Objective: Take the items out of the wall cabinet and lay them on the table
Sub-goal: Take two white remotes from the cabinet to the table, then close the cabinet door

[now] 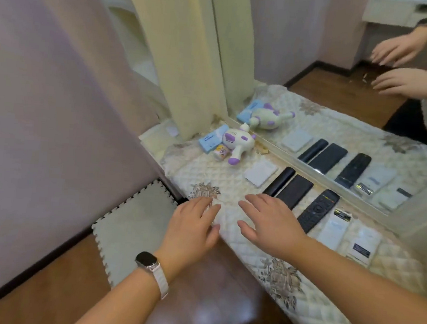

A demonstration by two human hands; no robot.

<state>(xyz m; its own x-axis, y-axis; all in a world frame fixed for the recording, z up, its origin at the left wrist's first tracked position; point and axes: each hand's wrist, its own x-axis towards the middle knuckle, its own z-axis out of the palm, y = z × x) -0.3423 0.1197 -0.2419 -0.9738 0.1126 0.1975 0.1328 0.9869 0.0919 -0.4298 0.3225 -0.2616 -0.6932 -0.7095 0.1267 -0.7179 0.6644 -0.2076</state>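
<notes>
Items lie in a row on the quilted table (233,187) below a mirror: a white and purple toy (237,143), a blue packet (210,139), a small can (221,152), a white card (260,172), two black cases (289,187), a black remote (318,209) and white packets (348,235). My left hand (192,227), with a watch on its wrist, hovers over the table's front edge, fingers spread, holding nothing. My right hand (270,223) is beside it, also spread and empty. The wall cabinet is not in view.
The mirror (341,100) behind the table reflects the items and both hands. A purple wall (45,95) stands at the left, cream panels (180,55) beside the mirror. A foam mat (135,222) lies on the wooden floor (49,287) left of the table.
</notes>
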